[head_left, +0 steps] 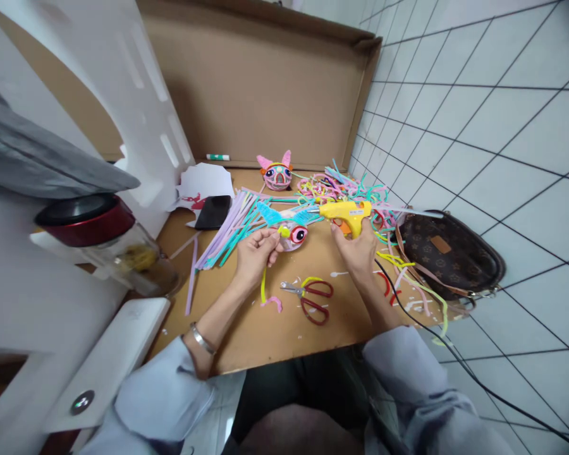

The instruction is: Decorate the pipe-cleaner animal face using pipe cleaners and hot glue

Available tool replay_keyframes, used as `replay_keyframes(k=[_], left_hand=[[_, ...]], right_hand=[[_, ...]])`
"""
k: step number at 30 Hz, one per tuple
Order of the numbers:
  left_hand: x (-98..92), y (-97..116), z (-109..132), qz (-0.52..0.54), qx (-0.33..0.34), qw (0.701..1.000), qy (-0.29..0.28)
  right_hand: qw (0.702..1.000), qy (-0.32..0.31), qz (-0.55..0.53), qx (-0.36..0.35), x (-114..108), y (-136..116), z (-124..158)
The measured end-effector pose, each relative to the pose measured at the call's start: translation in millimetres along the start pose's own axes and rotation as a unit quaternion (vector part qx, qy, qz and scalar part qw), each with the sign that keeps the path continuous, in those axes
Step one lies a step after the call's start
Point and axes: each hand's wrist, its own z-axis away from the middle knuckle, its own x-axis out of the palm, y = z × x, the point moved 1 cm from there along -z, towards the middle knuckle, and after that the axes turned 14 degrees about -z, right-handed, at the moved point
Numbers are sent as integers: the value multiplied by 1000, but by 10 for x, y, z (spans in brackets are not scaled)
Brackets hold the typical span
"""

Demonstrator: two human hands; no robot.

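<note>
My right hand [354, 243] is wrapped round the handle of a yellow glue gun [345, 212], its nozzle pointing left above the blue ears of a small craft head. That craft head [294, 237] has a red-rimmed black eye and blue ears. At its left side my left hand [260, 253] pinches a yellow fuzzy strip [263, 285], which hangs down toward a pink curl. Red-handled scissors [315, 299] lie below, between my hands.
A finished-looking pink-eared head [277, 175] stands at the back. Pastel fuzzy sticks [225, 234], a tangled pile [341, 184] and a phone [213, 212] surround it. A brown bag [448, 249] and black cable [431, 330] are right; a jar [140, 253] is left.
</note>
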Motion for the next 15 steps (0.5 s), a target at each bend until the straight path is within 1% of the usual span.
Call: replay_keyframes(k=[2,5,10,15], left_hand=[[-30,3,-36,8,-5,1000,-5],[-73,7,-76,15,-17,1000,-8],[-79,45,-60,24,-36,999,-30],[-28,72,-5,7,-41,998,-49]], right_hand=[[998,21,-34,-38,162,-13,-18],[997,44,-25,-51,284,85,8],[997,46,18,-58,239,276,46],[997,36,10,-69,211,256,34]])
